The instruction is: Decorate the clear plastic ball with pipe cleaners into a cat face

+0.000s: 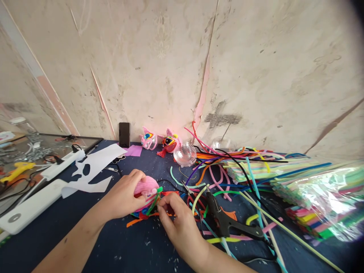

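Left hand (pixel 125 195) grasps a fuzzy pink craft piece (pixel 146 184), left of the black glue gun (pixel 217 218). Right hand (pixel 180 218), between piece and glue gun, has thumb and forefinger together by a green strip (pixel 154 203) — whether they pinch anything, I cannot tell. Bundled pipe cleaners (pixel 313 189) lie right of the glue gun.
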`<control>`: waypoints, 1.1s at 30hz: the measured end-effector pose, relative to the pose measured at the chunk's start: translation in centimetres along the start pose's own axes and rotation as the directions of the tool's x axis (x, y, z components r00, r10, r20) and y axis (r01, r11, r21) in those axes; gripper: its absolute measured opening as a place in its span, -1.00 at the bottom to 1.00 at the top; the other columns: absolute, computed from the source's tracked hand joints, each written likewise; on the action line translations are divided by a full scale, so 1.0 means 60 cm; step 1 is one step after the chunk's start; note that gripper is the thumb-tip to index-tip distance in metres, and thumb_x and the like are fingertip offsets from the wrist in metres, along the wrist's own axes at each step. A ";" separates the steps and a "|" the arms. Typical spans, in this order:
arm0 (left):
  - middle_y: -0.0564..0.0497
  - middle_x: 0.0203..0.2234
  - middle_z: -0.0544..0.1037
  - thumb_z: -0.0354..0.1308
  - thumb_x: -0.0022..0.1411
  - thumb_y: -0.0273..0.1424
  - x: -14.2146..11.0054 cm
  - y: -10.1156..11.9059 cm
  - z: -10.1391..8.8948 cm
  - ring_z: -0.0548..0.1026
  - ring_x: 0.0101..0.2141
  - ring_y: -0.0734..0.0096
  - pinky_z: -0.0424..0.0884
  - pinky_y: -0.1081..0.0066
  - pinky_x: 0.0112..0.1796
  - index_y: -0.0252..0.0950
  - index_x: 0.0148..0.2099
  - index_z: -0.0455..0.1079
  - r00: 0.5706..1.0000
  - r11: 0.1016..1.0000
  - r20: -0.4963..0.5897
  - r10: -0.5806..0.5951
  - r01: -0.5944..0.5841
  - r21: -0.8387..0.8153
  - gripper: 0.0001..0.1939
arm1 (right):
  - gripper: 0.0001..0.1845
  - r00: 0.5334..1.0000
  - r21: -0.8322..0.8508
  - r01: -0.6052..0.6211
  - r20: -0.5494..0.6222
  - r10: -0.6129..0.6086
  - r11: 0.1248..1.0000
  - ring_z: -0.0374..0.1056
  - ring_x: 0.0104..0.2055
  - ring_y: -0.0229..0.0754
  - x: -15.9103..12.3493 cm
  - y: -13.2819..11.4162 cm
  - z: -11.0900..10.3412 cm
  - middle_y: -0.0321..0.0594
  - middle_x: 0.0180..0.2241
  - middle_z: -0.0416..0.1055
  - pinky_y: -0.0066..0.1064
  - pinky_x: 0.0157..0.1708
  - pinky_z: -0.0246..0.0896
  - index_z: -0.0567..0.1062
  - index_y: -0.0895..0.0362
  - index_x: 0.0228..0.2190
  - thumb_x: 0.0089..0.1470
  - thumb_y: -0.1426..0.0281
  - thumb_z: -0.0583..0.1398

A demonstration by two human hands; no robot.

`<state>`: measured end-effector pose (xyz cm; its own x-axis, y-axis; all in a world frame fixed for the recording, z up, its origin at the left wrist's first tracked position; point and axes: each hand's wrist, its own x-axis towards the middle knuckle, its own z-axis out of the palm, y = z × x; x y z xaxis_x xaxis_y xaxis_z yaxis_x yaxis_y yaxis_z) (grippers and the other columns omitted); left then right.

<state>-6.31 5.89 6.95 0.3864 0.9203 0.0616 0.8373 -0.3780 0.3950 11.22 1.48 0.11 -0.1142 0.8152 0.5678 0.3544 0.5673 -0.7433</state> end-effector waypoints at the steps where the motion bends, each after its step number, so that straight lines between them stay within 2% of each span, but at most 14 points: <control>1: 0.04 -0.31 0.35 0.02 0.09 -0.38 0.000 -0.001 0.000 0.39 -0.31 0.26 0.27 0.31 -0.26 -0.20 -0.26 0.17 1.000 1.000 -0.004 0.003 -0.003 -0.006 -0.87 | -0.84 1.000 -0.011 -0.006 0.002 0.006 1.000 0.27 -0.47 -0.26 0.000 0.000 0.000 -0.31 -0.53 0.30 -0.48 -0.47 0.20 0.29 0.10 -0.50 0.08 0.53 0.07; 5: 0.03 -0.29 0.38 0.02 0.07 -0.40 0.000 -0.004 0.001 0.41 -0.29 0.24 0.27 0.30 -0.24 -0.19 -0.22 0.20 1.000 1.000 -0.013 0.006 -0.006 -0.011 -0.83 | -0.74 0.997 -0.106 0.061 0.055 -0.056 0.993 0.21 -0.55 -0.29 -0.004 -0.006 -0.001 -0.35 -0.60 0.24 -0.49 -0.55 0.11 0.22 0.08 -0.55 0.20 0.42 0.03; 10: 0.03 -0.30 0.39 0.02 0.04 -0.43 0.000 -0.005 0.000 0.42 -0.30 0.25 0.28 0.31 -0.25 -0.20 -0.24 0.22 1.000 1.000 -0.025 0.008 -0.008 -0.006 -0.82 | -0.68 0.980 -0.257 0.170 0.144 -0.136 0.951 0.20 -0.55 -0.26 -0.005 -0.014 -0.007 -0.30 -0.59 0.26 -0.45 -0.54 0.12 0.22 0.08 -0.56 0.25 0.43 -0.06; 13: 0.03 -0.30 0.39 0.01 0.06 -0.42 -0.001 -0.005 0.000 0.42 -0.31 0.25 0.28 0.30 -0.25 -0.20 -0.24 0.22 1.000 1.000 -0.012 0.001 -0.001 -0.008 -0.84 | -0.79 0.957 -0.240 0.257 0.196 -0.213 0.936 0.29 -0.43 -0.20 -0.001 -0.020 -0.011 -0.20 -0.45 0.37 -0.39 -0.42 0.25 0.28 0.10 -0.45 0.19 0.52 -0.03; 17: 0.03 -0.30 0.39 0.01 0.09 -0.39 -0.001 -0.007 0.001 0.41 -0.30 0.24 0.29 0.29 -0.25 -0.20 -0.25 0.20 1.000 1.000 -0.009 0.017 -0.017 0.006 -0.87 | -0.84 0.903 -0.240 0.388 0.294 -0.314 0.890 0.33 -0.15 -0.08 0.001 -0.022 -0.014 -0.02 -0.11 0.43 -0.22 -0.13 0.30 0.35 0.14 -0.34 0.10 0.60 0.04; 19: 0.02 -0.29 0.39 0.00 0.08 -0.41 0.000 -0.009 0.003 0.42 -0.29 0.23 0.29 0.28 -0.23 -0.20 -0.23 0.20 0.999 0.999 -0.013 0.031 -0.030 0.013 -0.85 | -0.84 0.892 -0.270 0.409 0.322 -0.319 0.872 0.32 -0.10 -0.04 -0.001 -0.020 -0.013 0.01 -0.01 0.39 -0.18 -0.09 0.30 0.37 0.16 -0.32 0.07 0.61 0.07; 21: 0.02 -0.28 0.39 0.00 0.08 -0.41 0.000 -0.009 0.004 0.42 -0.28 0.23 0.29 0.28 -0.22 -0.20 -0.21 0.20 0.999 0.999 -0.018 0.036 -0.036 0.010 -0.83 | -0.85 0.888 -0.293 0.414 0.337 -0.312 0.862 0.32 -0.10 -0.02 -0.002 -0.017 -0.011 0.02 0.01 0.38 -0.16 -0.10 0.32 0.38 0.17 -0.33 0.06 0.61 0.08; 27: 0.03 -0.31 0.39 0.01 0.12 -0.35 -0.002 -0.007 -0.001 0.41 -0.30 0.25 0.30 0.28 -0.23 -0.20 -0.28 0.19 1.000 0.999 -0.005 0.024 -0.024 -0.027 -0.90 | -0.84 0.898 -0.251 0.381 0.329 -0.292 0.890 0.35 -0.08 -0.03 -0.001 -0.013 -0.005 0.05 -0.02 0.41 -0.15 -0.07 0.31 0.38 0.16 -0.38 0.09 0.60 0.05; 30: 0.01 -0.26 0.42 0.04 0.11 -0.32 -0.005 -0.010 -0.007 0.42 -0.25 0.23 0.30 0.28 -0.20 -0.20 -0.22 0.24 0.999 0.998 0.008 0.038 -0.038 -0.043 -0.84 | -0.84 0.900 -0.252 0.385 0.317 -0.300 0.888 0.34 -0.08 -0.03 0.001 -0.014 -0.005 0.05 -0.06 0.42 -0.14 -0.06 0.30 0.38 0.15 -0.37 0.09 0.60 0.05; 33: 0.00 -0.22 0.44 0.10 0.07 -0.31 -0.007 -0.014 -0.010 0.43 -0.23 0.22 0.32 0.31 -0.21 -0.19 -0.16 0.28 0.997 0.996 0.023 0.076 -0.074 -0.051 -0.76 | -0.85 0.885 -0.317 0.431 0.333 -0.327 0.845 0.35 -0.15 -0.03 0.002 -0.014 -0.005 0.08 -0.10 0.44 -0.13 -0.10 0.32 0.38 0.18 -0.38 0.09 0.61 0.05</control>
<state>-7.39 5.88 7.11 0.4574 0.8865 0.0705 0.7856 -0.4399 0.4352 11.16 1.08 0.94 -0.5256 0.5746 0.6273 0.5442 0.7939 -0.2712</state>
